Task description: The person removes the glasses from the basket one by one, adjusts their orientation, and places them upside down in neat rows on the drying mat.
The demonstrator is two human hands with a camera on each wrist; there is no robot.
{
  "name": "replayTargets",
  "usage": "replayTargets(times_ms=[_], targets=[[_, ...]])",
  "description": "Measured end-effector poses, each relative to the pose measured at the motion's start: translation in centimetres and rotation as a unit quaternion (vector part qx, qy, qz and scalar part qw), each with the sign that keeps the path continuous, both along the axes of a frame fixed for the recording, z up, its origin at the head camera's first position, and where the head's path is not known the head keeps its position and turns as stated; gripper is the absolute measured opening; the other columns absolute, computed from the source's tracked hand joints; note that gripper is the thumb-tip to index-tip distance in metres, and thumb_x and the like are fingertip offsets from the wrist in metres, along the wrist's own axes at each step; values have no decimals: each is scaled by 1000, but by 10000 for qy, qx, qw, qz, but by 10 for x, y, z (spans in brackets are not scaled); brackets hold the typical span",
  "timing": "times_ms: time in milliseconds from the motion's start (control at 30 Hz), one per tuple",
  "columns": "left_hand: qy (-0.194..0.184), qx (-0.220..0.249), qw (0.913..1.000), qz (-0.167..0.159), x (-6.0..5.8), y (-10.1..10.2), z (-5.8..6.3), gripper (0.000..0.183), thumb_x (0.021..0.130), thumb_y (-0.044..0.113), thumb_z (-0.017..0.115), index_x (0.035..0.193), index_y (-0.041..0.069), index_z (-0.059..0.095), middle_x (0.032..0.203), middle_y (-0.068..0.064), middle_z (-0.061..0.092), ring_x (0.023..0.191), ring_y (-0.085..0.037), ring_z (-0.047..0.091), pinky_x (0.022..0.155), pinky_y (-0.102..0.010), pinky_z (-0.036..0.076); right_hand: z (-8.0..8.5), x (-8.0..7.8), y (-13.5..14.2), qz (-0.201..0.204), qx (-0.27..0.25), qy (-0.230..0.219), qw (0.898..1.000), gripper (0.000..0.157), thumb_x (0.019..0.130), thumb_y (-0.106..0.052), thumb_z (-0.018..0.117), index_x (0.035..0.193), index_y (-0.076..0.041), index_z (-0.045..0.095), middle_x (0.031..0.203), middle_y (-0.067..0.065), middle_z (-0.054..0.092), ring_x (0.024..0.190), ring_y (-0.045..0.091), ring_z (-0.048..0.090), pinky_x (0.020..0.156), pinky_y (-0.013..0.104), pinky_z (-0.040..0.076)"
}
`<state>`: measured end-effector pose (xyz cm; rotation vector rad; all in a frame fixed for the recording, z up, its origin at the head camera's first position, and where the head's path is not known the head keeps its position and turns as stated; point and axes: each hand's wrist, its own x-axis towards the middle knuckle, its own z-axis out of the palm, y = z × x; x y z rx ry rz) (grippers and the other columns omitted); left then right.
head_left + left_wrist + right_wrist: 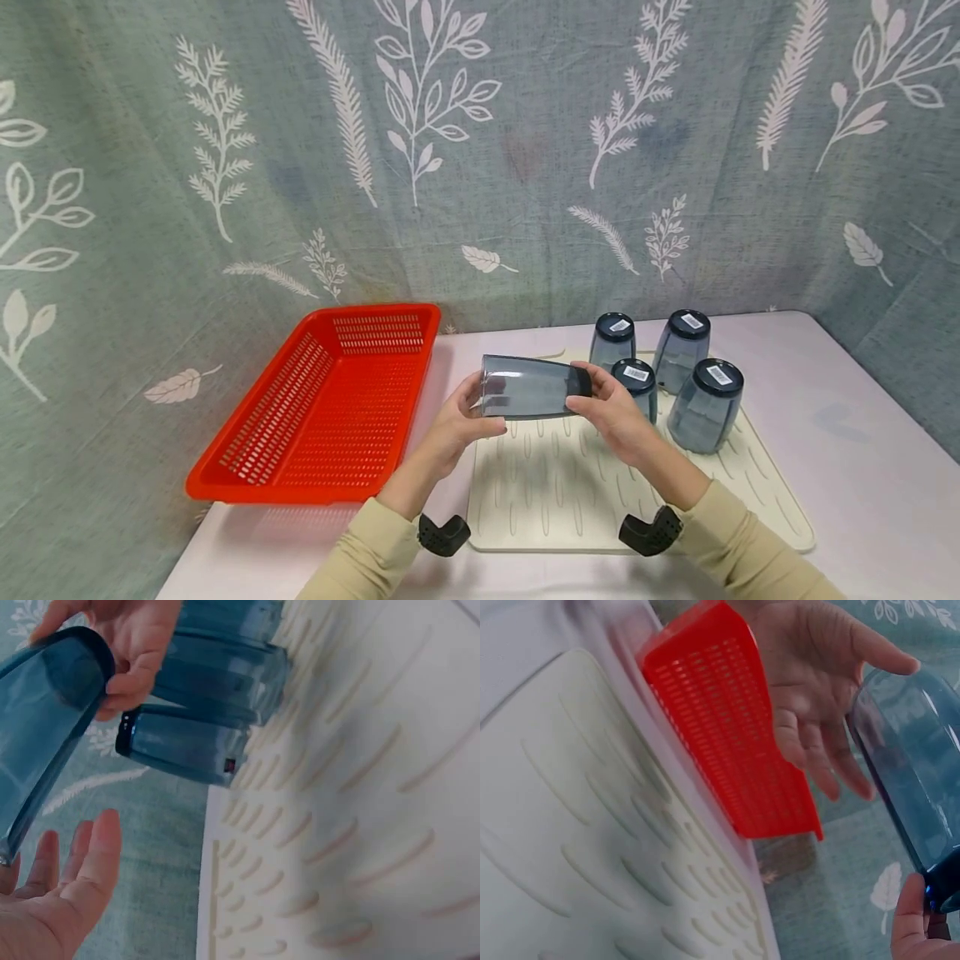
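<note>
A smoky blue-grey drinking glass [525,388] lies sideways in the air above a cream drying mat [540,500], its mouth to the left and thick dark base to the right. My right hand [621,417] grips the base end between thumb and fingers. At the mouth end is my left hand [452,427], palm toward the glass. In the left wrist view that left hand [64,900] has its fingers spread and extended near the rim. The right wrist view shows its thumb beside the rim.
Several matching glasses [705,408] stand upside down on the mat's right rear part, with white labels on their bases. A red perforated plastic basket [420,400] sits at the left of the white table [847,433]. A leaf-patterned grey-green curtain [525,208] hangs behind.
</note>
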<state>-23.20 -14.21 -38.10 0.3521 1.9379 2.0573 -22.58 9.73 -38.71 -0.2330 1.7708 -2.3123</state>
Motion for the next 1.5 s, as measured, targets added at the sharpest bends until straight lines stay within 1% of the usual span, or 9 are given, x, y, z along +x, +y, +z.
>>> replayTargets(times_ms=[167, 333, 433, 600, 833, 933, 1167, 1333, 1500], targets=[[-31, -587, 9983, 43, 1, -4, -2, 83, 73, 7, 72, 142, 5, 26, 137, -16, 39, 113, -24, 50, 98, -41, 39, 4, -1, 1, -56, 122, -33, 9999, 68, 82, -3, 59, 140, 4, 23, 129, 14, 38, 111, 15, 42, 89, 19, 41], [-141, -667, 9976, -96, 2, -4, -3, 81, 73, 8, 71, 141, 3, 27, 131, -18, 43, 104, -21, 52, 84, -32, 47, 8, -3, 1, -104, -256, 114, 9996, 68, 81, -2, 61, 136, 10, 23, 107, 0, 48, 95, 6, 50, 84, 18, 44], [-222, -758, 9968, -146, 2, -3, -5, 79, 74, 9, 71, 140, 4, 27, 128, -18, 46, 98, -18, 54, 79, -31, 50, 12, -4, 1, -150, -334, 157, 9992, 68, 81, -1, 60, 136, 11, 22, 104, -3, 49, 92, 5, 50, 83, 18, 44], [-308, -959, 9948, -134, 3, 0, -9, 80, 76, 14, 71, 142, 6, 26, 129, -17, 48, 95, -18, 56, 80, -36, 51, 16, -7, -2, -270, -352, 136, 9989, 66, 81, 2, 56, 136, 10, 23, 105, -1, 47, 91, 6, 49, 82, 19, 45], [-354, -980, 9945, 59, 4, 3, -15, 83, 74, 15, 73, 143, 11, 27, 132, -16, 45, 102, -22, 55, 86, -38, 48, 21, -11, -6, -190, -547, 256, 9980, 70, 79, 3, 57, 138, 7, 20, 110, 2, 42, 92, 7, 50, 80, 22, 47], [-351, -949, 9949, 56, 4, 4, -16, 81, 74, 15, 74, 142, 11, 29, 131, -16, 46, 101, -21, 55, 86, -37, 48, 24, -12, -6, -184, -361, 330, 9986, 69, 80, 2, 57, 139, 6, 21, 115, 4, 40, 95, 7, 49, 81, 21, 47], [-387, -984, 9943, -136, 3, 5, -20, 80, 74, 14, 73, 141, 11, 30, 128, -14, 50, 100, -20, 55, 83, -36, 49, 35, -16, -3, -120, 702, 768, 9945, 68, 81, -4, 62, 139, 3, 27, 134, 19, 34, 107, 11, 46, 85, 20, 42], [-369, -1158, 9924, -174, 3, 5, -23, 75, 76, 15, 72, 140, 10, 32, 126, -14, 50, 99, -21, 55, 83, -38, 49, 47, -19, -6, -15, 1177, 802, 9898, 68, 80, -6, 64, 139, 0, 30, 137, 20, 35, 118, 24, 41, 89, 28, 42], [-309, -1213, 9920, -152, 3, 2, -25, 77, 77, 22, 72, 141, 14, 30, 130, -15, 47, 96, -21, 57, 83, -40, 50, 59, -24, -9, 89, 1543, 841, 9844, 69, 78, -7, 67, 138, -1, 32, 136, 18, 37, 120, 29, 40, 88, 34, 44]])
